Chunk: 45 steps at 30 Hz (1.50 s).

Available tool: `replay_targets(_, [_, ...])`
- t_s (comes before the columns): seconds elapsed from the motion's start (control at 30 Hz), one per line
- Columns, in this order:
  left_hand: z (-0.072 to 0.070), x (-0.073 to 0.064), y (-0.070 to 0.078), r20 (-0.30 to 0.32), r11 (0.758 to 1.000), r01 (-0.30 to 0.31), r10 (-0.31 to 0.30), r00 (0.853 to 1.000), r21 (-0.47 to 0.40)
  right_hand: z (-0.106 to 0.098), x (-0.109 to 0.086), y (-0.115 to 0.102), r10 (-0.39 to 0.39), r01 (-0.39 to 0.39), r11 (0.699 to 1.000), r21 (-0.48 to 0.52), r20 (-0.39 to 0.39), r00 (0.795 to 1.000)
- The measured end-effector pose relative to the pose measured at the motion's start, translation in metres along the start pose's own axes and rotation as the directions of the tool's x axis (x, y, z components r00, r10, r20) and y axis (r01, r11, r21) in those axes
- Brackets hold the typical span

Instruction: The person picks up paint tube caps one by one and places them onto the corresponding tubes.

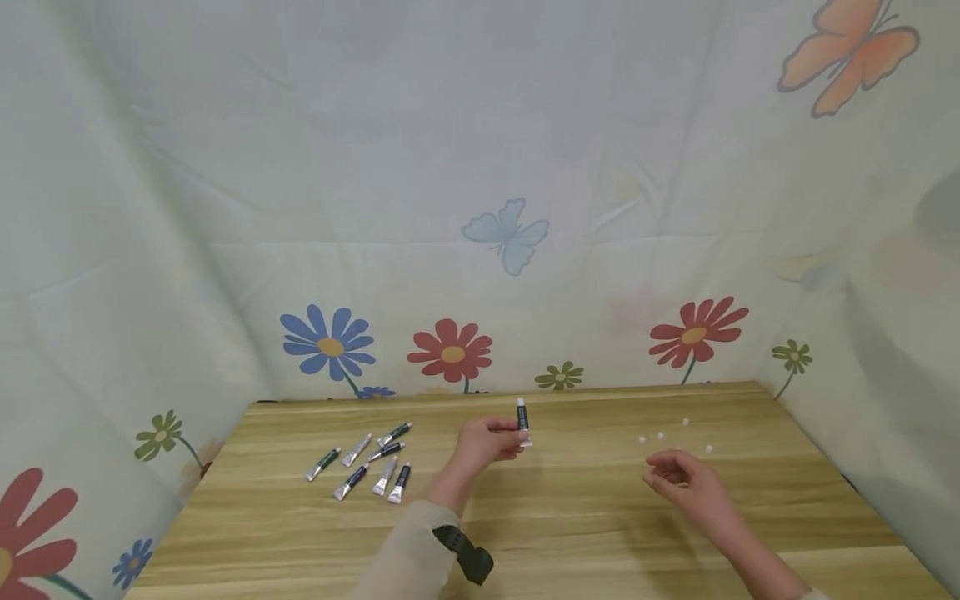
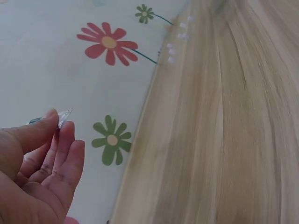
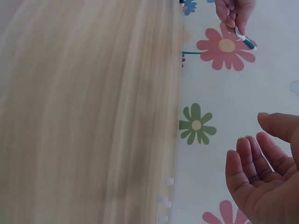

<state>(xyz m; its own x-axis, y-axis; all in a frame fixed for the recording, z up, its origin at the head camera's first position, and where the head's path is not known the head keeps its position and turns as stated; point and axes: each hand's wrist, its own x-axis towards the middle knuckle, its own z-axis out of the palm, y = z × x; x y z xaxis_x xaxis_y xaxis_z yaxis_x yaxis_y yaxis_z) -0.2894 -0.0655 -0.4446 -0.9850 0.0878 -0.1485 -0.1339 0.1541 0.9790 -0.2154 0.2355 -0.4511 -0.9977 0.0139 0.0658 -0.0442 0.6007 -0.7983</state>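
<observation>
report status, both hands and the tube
Left hand pinches dark-labelled tube, silver end down. Right hand empty, near small white pieces. No obstacle seen between hands.

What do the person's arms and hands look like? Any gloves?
Nope, the left hand and right hand are bare. The left arm has a beige sleeve and a black strap with a chunky black piece. The right arm shows just a pale sleeve edge.

On my feed is a screened-off booth [image 1: 112,208], room type unclear: a creased backdrop [image 1: 375,167], printed with flowers [image 1: 452,354] and butterflies [image 1: 512,239], lines the wooden table [image 1: 570,525] along far and side edges.
</observation>
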Motion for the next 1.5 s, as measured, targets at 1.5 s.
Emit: replay_targets(1.5, [0.077,0.059,-0.033,-0.102,0.989,0.142,-0.145,0.984,-0.03,-0.005,0.036,0.059,0.031,-0.041,0.977,-0.21,-0.051,0.998])
